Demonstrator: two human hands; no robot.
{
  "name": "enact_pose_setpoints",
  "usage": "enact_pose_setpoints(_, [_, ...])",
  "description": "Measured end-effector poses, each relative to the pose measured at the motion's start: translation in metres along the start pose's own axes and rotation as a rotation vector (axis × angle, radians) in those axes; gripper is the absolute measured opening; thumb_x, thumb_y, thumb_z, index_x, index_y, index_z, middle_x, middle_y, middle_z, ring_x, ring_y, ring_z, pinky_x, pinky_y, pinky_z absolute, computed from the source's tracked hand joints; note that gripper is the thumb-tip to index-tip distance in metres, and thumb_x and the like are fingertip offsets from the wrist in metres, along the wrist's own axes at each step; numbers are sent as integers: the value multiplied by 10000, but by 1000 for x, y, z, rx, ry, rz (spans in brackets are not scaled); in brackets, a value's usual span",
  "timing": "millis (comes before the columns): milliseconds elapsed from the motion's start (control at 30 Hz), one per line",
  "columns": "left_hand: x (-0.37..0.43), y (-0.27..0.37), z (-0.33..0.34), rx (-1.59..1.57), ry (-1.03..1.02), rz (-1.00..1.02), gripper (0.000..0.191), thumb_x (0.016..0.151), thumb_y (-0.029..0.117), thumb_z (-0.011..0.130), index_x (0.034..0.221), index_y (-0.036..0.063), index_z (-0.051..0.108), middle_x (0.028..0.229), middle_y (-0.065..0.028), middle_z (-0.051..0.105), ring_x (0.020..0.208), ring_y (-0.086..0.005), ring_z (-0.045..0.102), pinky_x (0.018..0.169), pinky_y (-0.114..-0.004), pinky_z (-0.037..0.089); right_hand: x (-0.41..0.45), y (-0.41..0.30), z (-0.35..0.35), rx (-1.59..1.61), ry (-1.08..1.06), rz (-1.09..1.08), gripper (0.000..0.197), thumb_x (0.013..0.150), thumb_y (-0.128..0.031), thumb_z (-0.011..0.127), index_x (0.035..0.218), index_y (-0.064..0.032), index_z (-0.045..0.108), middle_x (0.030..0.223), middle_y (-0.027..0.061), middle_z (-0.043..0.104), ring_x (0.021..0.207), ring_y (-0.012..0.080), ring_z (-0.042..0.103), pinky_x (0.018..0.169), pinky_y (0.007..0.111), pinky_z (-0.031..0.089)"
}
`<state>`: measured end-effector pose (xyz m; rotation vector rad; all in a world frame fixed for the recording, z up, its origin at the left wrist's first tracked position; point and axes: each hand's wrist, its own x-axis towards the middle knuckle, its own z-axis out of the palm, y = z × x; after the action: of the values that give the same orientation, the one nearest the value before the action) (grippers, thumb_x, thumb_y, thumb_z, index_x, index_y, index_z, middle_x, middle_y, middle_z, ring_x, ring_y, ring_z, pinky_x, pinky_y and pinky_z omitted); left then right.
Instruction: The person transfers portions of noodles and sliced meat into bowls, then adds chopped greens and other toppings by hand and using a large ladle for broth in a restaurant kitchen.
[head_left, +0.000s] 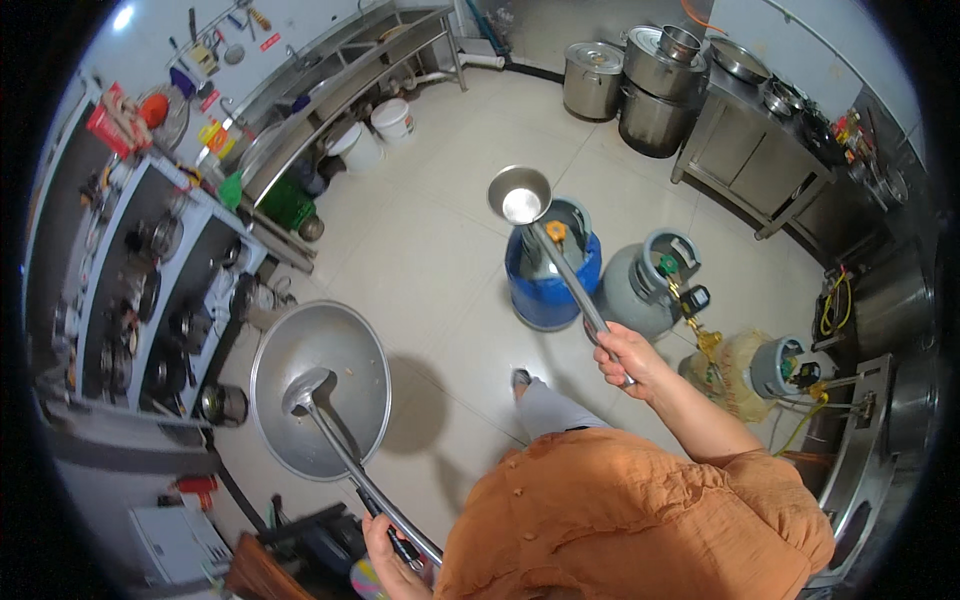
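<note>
My left hand (386, 555) grips the black handle of a large metal wok (274, 390), low on the left side of the head view. A wok spatula (304, 390) rests with its blade inside the wok. Its long metal shaft runs beside the handle past my left hand; whether those fingers also hold it, I cannot tell. A few small bits stick to the wok's inner wall. My right hand (630, 360) is closed around the long shaft of a steel ladle (519, 195). The ladle's bowl points away from me, above a gas cylinder in a blue tub.
Gas cylinders (622, 289) stand on the floor at front right, one in a blue tub (544, 300). Stockpots (592, 82) and a steel cabinet (750, 165) are at the back. A sink bench (345, 82), white buckets (391, 121) and loaded shelves (142, 277) line the left.
</note>
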<state>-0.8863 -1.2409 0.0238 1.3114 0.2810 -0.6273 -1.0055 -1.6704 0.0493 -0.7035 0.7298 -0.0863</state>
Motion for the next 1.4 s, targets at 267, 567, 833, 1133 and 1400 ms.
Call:
enact_pose_setpoints(267, [154,104,23,33,32,21,58,662,39,466,718,32,453,503,-58,441,354,-128,388,321,-238,321,158,-53,77,-72,56,17,65,857,-128,455,882,-122,395,613,-8,422,418,59,347,346,196,258])
enact_pose_setpoints(567, [327,214,102,213,-46,-110,63,609,-13,442,654,26,463,462,-67,458,334,-139,421,314,-259,356,294,-134,158,82,4,21,61,849,-114,469,857,-99,410,644,15,456,431,70,359,360,205,280])
enact_pose_setpoints(833, [521,309,203,639,-321,-284,205,783,256,521,883,85,573,778,-114,560,744,-176,531,587,-281,428,357,-184,153,291,304,-276,63,854,-122,461,880,-87,415,633,5,445,417,66,355,359,205,293])
enact_pose_setpoints(1133, [600,333,475,867,-811,-157,238,782,239,488,965,87,506,744,-5,527,628,-93,493,531,-210,391,372,-248,74,460,608,-502,125,862,-118,444,980,-79,435,610,-2,443,407,60,357,359,204,304])
enact_pose_setpoints(1400, [660,297,672,1012,-984,-271,243,787,226,485,985,88,500,774,-3,517,663,-80,485,557,-202,388,393,-375,-4,577,655,-593,152,856,-117,439,1001,-73,431,631,-3,460,409,63,369,368,206,318])
